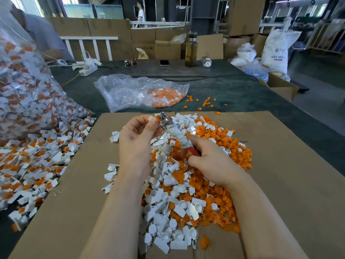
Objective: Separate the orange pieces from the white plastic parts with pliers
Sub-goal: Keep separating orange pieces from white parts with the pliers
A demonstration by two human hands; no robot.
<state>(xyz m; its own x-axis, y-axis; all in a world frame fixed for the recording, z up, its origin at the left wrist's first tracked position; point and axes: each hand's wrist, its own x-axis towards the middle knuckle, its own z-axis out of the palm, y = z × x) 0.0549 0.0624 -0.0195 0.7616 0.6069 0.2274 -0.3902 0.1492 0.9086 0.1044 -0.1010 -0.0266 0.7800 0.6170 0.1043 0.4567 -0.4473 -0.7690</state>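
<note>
Pliers (169,124) gripped at taped handles by right hand (207,161), fingers curled round them; jaws closed on orange piece. White part (152,118) pinched by left hand (138,139), above sorted pile (186,184) on cardboard sheet (280,165). Part best held firm, orange insert pulled straight out. Large bag (22,90) at left: unsorted parts, spilling. Smaller clear bag (140,92) beyond: few parts left.
</note>
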